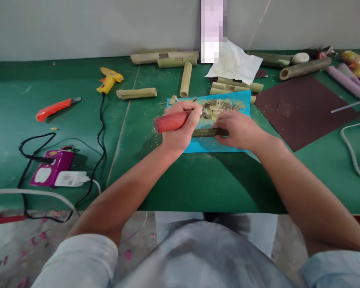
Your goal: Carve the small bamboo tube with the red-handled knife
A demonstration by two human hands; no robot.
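Above the green table [180, 184], left fingers [195, 117] grip a red handle [170, 122], far end unclear; right fingers [225, 121] hold partly hidden bamboo [205, 133].

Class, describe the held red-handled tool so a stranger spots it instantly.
On the green table, find the blue sheet strewn with bamboo chips. At its left side, the left hand grips the red-handled tool. Unlike the orange-red utility knife lying farther left, its handle is thick and round.
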